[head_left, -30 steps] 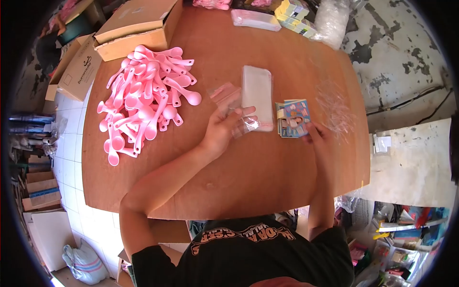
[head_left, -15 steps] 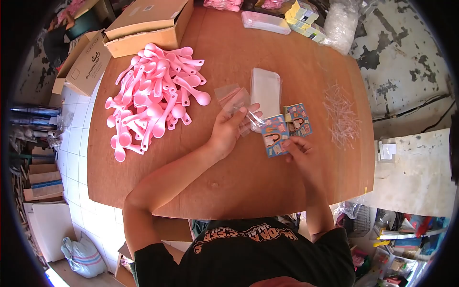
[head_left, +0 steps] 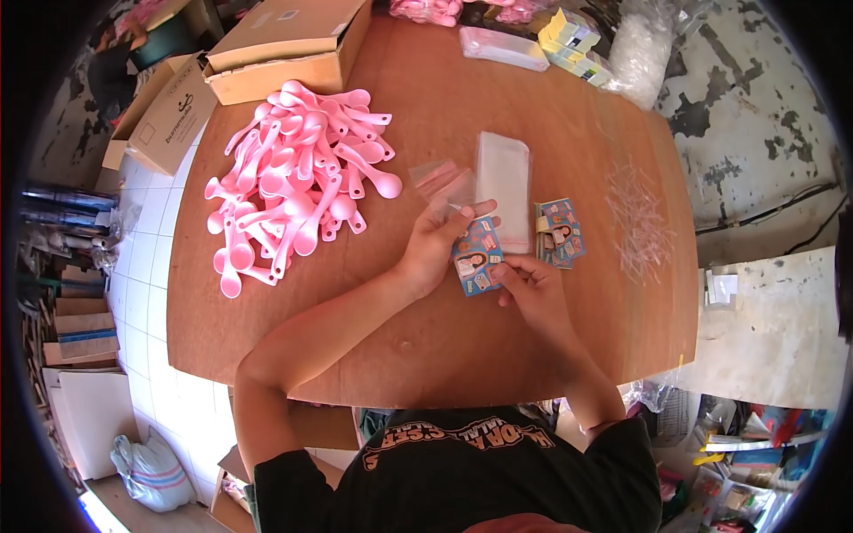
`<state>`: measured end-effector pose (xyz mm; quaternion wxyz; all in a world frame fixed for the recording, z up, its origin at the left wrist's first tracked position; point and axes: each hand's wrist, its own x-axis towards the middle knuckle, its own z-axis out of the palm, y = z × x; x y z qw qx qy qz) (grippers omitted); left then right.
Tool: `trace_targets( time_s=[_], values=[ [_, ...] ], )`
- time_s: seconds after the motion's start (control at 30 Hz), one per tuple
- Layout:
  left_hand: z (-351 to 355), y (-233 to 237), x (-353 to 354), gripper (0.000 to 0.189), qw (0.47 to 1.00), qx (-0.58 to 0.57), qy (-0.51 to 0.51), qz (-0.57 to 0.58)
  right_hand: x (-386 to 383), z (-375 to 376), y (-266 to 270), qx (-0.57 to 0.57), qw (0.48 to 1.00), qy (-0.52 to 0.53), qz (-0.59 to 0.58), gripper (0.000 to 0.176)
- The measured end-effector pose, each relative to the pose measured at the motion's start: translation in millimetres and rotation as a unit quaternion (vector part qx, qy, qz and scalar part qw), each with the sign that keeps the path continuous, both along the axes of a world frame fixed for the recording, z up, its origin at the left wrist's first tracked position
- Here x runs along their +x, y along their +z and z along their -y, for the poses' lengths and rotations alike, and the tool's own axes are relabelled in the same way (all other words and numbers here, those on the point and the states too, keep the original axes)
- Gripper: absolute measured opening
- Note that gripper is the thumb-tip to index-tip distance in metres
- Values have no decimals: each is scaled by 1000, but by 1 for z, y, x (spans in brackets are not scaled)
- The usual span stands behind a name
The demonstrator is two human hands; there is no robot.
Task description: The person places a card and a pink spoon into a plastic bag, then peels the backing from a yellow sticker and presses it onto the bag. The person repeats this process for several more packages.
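Note:
Between my two hands is a blue printed card, tilted over the table. My right hand pinches its lower right corner between thumb and fingers. My left hand is closed at the card's upper left edge, thumb pressed against the fingers, on a clear plastic bag that hardly shows here. Just beyond the left hand lie more clear bags. A stack of clear plastic sleeves lies behind the card. Right of it rests a small pile of similar printed cards.
A heap of pink plastic spoons covers the table's left side. Thin clear strips are scattered at the right. A cardboard box, a bundle of packaging and yellow boxes stand along the far edge.
My right hand has brought the printed card leftward, away from the card pile and up to my left hand. The clear bag in the left hand shows less now.

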<state>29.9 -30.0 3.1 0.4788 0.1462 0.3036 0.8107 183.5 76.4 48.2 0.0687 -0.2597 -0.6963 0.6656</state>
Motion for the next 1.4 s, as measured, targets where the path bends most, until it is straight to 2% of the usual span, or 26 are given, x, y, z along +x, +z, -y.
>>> trace_targets(
  time_s=[0.13,0.3,0.4,0.5,0.8,0.97,1.2,1.3,1.37,1.4],
  values=[
    [0,5,3,55,1000,3,13,-11,-8,-8,-1,10,1000,-12,-8,21],
    [3,11,1,55,997,1,52,60,-5,-11,2,15,1000,17,11,23],
    [3,13,-1,58,994,-15,70,82,0,-9,-1,-19,1000,5,19,22],
    [2,8,-3,58,993,13,71,93,4,-4,1,-22,1000,-20,-11,22],
    [2,11,-1,57,997,3,53,64,-5,1,-6,-50,992,-82,-78,23],
    [1,8,0,51,997,15,47,51,-12,2,-11,-63,996,-27,-54,24],
    [0,5,2,36,1000,-13,9,-7,-25,-5,-6,-16,998,-21,-59,24],
    [2,8,2,33,1000,-13,10,4,-27,-5,-2,-41,998,-15,-54,25],
    [3,12,0,33,999,-8,23,20,-27,-2,-2,-116,984,23,-135,28],
    [4,13,0,33,999,-2,34,38,-26,-1,-4,-117,983,26,-135,28]
  ],
)
